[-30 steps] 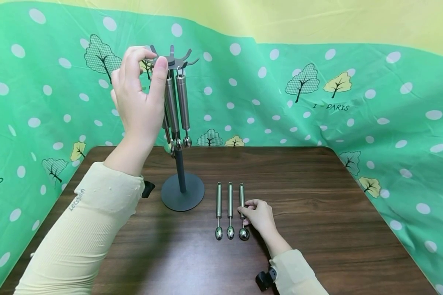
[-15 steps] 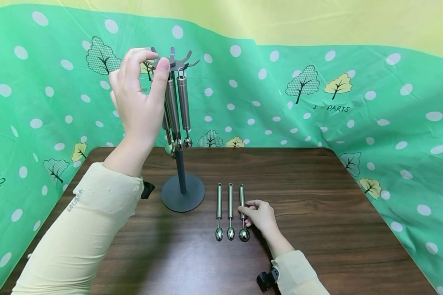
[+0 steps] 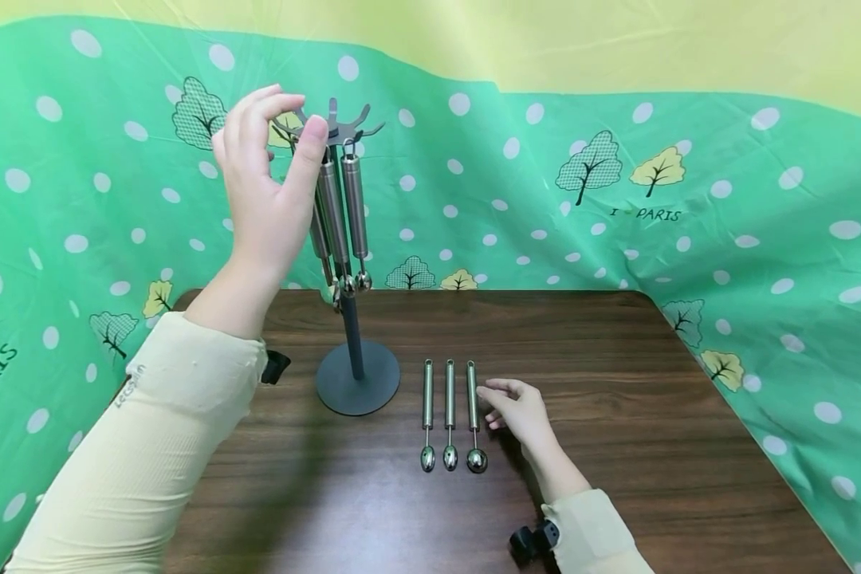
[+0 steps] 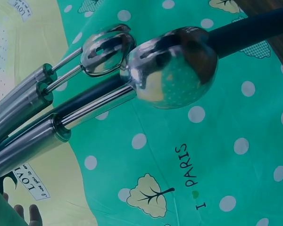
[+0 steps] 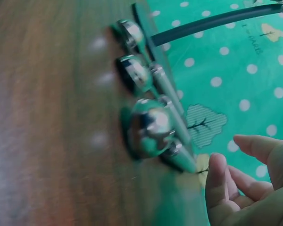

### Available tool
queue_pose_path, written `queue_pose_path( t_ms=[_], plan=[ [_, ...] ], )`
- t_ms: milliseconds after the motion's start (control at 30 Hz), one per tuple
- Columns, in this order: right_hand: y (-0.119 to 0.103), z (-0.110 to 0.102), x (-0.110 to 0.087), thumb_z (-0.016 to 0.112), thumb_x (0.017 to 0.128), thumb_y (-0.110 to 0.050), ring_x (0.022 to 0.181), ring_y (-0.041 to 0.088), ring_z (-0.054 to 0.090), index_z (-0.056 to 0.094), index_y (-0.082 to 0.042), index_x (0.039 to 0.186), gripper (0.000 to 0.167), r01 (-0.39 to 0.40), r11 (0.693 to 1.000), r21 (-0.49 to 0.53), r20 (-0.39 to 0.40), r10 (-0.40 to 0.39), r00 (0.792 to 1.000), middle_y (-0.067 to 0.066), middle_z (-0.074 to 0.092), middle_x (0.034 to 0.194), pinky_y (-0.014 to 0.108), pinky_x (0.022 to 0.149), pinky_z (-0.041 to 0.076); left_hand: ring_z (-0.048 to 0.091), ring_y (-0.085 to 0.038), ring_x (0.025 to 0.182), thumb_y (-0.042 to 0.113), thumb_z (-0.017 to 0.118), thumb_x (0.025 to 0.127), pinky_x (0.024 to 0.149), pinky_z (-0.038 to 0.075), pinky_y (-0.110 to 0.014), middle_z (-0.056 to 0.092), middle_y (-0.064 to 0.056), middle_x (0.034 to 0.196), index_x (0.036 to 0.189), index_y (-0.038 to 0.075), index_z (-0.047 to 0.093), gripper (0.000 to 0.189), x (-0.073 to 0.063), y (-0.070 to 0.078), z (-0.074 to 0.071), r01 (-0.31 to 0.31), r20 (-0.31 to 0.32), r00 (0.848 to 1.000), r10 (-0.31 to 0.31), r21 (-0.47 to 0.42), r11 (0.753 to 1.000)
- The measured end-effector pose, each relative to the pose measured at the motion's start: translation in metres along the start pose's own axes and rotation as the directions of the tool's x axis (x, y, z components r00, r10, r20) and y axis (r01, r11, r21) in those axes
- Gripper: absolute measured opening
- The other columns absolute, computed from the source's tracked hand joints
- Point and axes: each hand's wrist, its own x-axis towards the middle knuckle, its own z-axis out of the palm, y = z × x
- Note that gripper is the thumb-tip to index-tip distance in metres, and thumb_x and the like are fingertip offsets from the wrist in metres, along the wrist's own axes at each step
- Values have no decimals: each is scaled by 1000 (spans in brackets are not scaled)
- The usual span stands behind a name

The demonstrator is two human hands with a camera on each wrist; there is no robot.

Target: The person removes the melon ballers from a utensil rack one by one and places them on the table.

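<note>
Head view: my right hand [image 3: 522, 410] stands just beside the rightmost scoop [image 3: 473, 399], thumb and fingers parted with nothing held; whether the thumb tip grazes the handle, I cannot tell. My left hand [image 3: 269, 183] is raised at the top of a dark stand [image 3: 359, 391], its thumb and fingers likewise apart. Beneath, the dark wood-grained table [image 3: 617, 414] bears the stand and three metal scoops in a row, handles pointing away from me: rightmost, middle scoop [image 3: 450, 395] and left scoop [image 3: 428, 395], parallel and separate. Behind hangs a green cloth [image 3: 516, 175] with white dots and printed trees, yellow above. Other scoops hang from the stand, the right-hand hanging scoop [image 3: 355, 203] plainest; my left hand hides some of the hooks [image 3: 333, 109]. Left wrist view: a large round head [image 4: 174, 70] covers part of the pole. Compared with half a second ago, my right hand has released the rightmost handle and drawn to its right; my left fingers reach higher; the row lies as before.
</note>
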Motion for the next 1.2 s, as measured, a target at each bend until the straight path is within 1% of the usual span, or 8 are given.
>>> queue_pose_path(
  t_ms=[133,233,300,400,533,767,967,1200],
  plan=[
    [-13,1,-2,69,91,-10,58,12,62,60,12,122,39,51,998,36,1,-51,999,14,72,90,21,55,53,35,-6,126,32,54,96,90,32,-24,53,-3,139,125,6,61,39,2,1,-2,37,-7,999,-38,-48,998],
    [-23,3,-5,68,91,-8,63,15,64,60,12,122,38,91,995,47,22,-92,996,14,73,91,25,61,56,38,-5,122,28,52,99,91,34,-25,52,1,139,126,8,61,36,4,2,-5,123,4,992,-123,-105,987],
    [-30,6,-6,67,92,-7,66,15,66,61,12,122,36,112,993,47,42,-114,993,16,73,94,28,65,57,40,-5,119,28,50,100,91,35,-24,51,3,139,128,10,61,35,7,2,-7,196,24,981,-195,-153,969],
    [-41,9,-8,66,93,-9,70,13,67,61,9,123,35,126,991,44,75,-129,989,19,73,100,33,72,59,43,-5,117,30,48,102,92,36,-24,51,5,138,130,13,60,35,11,1,-11,303,82,953,-292,-214,929],
    [-56,15,-9,65,94,-10,74,9,68,62,7,124,35,165,986,33,121,-168,978,21,72,106,32,75,59,45,-7,119,31,49,102,96,37,-23,54,5,134,132,13,59,36,16,1,-15,369,137,929,-344,-245,897],
    [-80,27,-12,65,93,-11,74,8,67,63,5,124,34,259,966,11,187,-256,948,20,73,103,25,71,57,47,-8,121,30,51,102,95,41,-23,54,3,137,133,12,58,36,19,1,-16,421,167,907,-386,-344,840],
    [-101,35,-14,67,93,-14,75,8,68,64,1,125,36,294,955,19,228,-291,929,21,71,106,27,71,58,46,-9,123,28,46,104,90,41,-25,53,2,142,138,12,54,37,19,-3,-16,447,218,895,-390,-433,783],
    [-121,45,-12,67,93,-16,76,9,68,66,-2,123,33,386,922,-9,235,-374,897,19,72,103,29,73,59,42,-8,135,26,41,106,87,37,-25,52,-1,144,136,11,52,36,18,-6,-11,451,259,892,-369,-535,714]
  ],
)
